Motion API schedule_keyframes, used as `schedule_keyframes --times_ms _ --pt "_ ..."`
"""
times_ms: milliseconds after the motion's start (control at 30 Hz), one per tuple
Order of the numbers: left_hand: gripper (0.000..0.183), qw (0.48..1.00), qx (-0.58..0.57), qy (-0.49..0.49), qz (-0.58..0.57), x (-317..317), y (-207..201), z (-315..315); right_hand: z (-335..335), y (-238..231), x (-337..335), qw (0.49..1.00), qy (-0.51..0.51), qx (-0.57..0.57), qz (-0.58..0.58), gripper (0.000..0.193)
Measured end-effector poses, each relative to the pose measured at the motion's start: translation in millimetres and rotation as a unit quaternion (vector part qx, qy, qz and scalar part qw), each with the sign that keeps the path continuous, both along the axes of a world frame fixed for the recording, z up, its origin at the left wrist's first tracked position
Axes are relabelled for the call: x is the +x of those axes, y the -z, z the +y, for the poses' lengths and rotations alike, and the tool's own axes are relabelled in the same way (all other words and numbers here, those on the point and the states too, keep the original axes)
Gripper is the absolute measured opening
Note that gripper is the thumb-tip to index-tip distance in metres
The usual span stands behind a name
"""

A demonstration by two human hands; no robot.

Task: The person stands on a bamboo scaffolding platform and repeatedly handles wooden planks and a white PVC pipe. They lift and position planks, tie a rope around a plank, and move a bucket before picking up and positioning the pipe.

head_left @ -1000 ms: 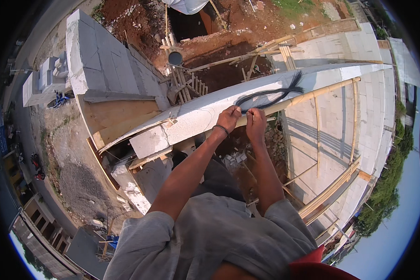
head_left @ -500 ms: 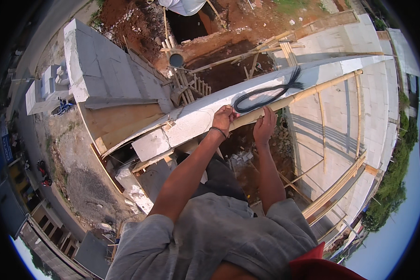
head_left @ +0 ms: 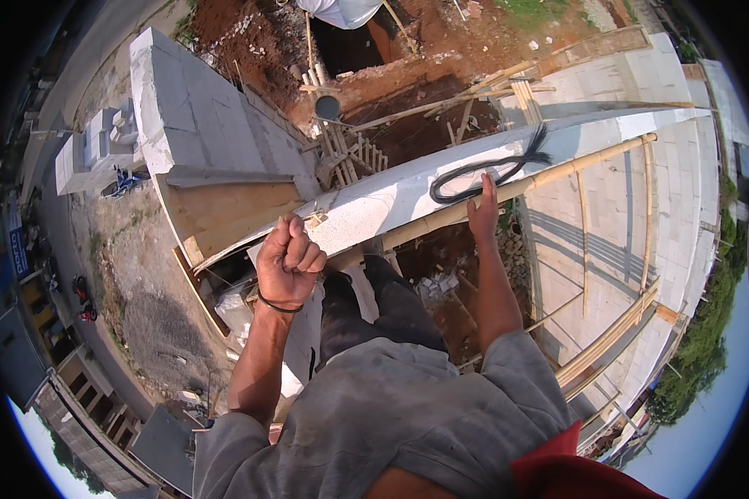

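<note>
My left hand (head_left: 290, 264) is raised above the near end of the pale wall top (head_left: 349, 223), its fingers curled closed. Whatever it may hold is too small or hidden to make out. A dark cord circles that wrist. Farther right, my right hand (head_left: 483, 214) reaches over the bamboo pole (head_left: 545, 176) with its fingers stretched out. Its fingertips are at the edge of a looped bundle of thin black wire (head_left: 536, 156), lying on the wall top; whether they touch it I cannot tell. The bamboo pole runs along the wall's near side.
Below me is a drop to soil and rubble (head_left: 441, 287). Bamboo scaffolding (head_left: 612, 333) stands before a block wall on the right. At left rises another block wall (head_left: 195, 116) beside a plywood panel (head_left: 225, 212). A bucket (head_left: 327, 107) rests on poles beyond.
My left hand has moved from the bamboo pole leftward and up toward me, closed. My right hand has shifted forward from the pole to the wire bundle.
</note>
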State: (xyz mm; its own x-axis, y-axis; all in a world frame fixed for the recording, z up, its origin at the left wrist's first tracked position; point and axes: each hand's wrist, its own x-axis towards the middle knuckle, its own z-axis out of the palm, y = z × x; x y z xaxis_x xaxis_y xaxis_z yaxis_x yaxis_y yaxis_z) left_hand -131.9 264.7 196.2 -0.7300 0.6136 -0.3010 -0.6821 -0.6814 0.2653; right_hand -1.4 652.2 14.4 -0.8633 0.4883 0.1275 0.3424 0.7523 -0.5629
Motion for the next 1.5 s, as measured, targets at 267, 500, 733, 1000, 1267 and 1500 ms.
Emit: schedule_keyframes --times_ms 267,500,733,1000,1267,1500 --pt "0.024 0.995 0.018 -0.061 0.076 -2.8 -28.3 -27.8 -59.4 -1.9 -16.6 0.993 -0.033 0.107 -0.030 0.020" --pt "0.018 0.996 0.010 0.083 -0.029 30.3 19.0 31.4 -57.3 8.7 -25.7 0.996 -0.065 0.038 0.040 0.012" --pt "0.038 0.981 -0.018 0.168 -0.091 49.4 51.8 66.2 -48.6 0.2 -24.3 0.993 -0.099 0.063 0.029 0.009" --pt "0.043 0.974 -0.123 0.173 -0.084 54.6 56.3 75.1 -50.1 -7.5 -30.1 0.987 -0.139 0.071 0.024 0.007" --pt "0.038 0.966 -0.176 0.167 -0.090 53.2 55.3 75.1 -60.3 -27.1 -35.8 0.980 -0.175 0.098 0.000 0.015" --pt "0.042 0.977 -0.192 0.035 -0.088 56.7 30.7 50.7 -113.3 -54.5 10.2 0.969 -0.133 0.196 -0.066 0.047"
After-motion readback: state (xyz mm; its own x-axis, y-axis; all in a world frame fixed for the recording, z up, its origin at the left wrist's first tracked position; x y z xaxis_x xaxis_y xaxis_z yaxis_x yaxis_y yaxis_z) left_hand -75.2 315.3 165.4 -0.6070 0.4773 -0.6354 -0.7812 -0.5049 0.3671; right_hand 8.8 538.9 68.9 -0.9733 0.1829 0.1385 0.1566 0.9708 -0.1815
